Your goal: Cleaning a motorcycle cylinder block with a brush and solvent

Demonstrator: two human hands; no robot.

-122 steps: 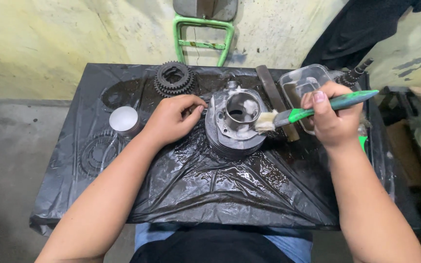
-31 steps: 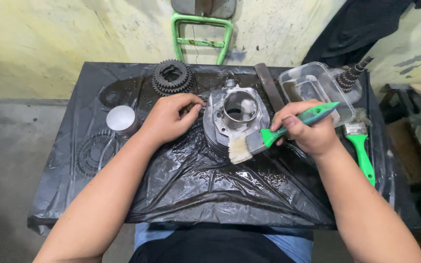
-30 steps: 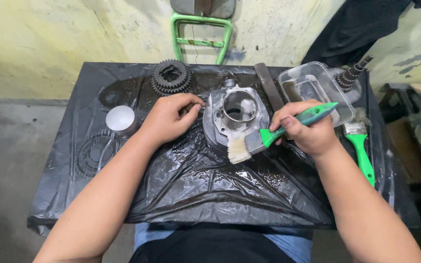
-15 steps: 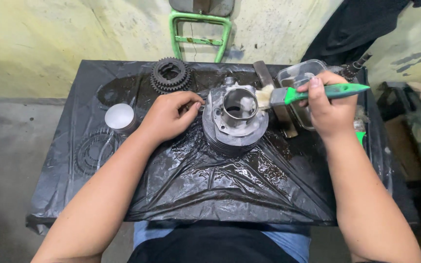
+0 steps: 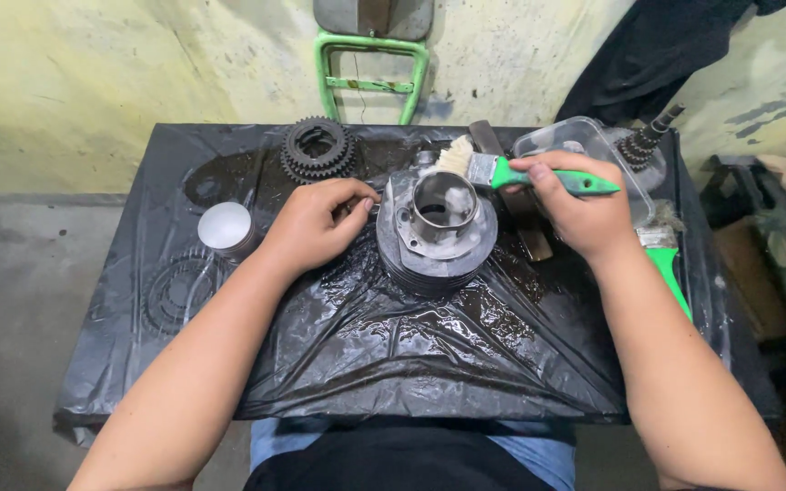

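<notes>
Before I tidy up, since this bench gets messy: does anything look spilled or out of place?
Yes. Liquid has pooled on the black plastic sheet in front of the metal cylinder, leaving it wet and shiny. A second green-handled brush lies half hidden under the right hand.

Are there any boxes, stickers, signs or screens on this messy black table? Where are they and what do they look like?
Clear plastic tub: far right of the black plastic sheet, behind the right hand; boxy with rounded corners, see-through, no label visible.
Small round tin: left side, beside the left hand; silvery white top, plain.
No stickers, signs or screens show.
</notes>
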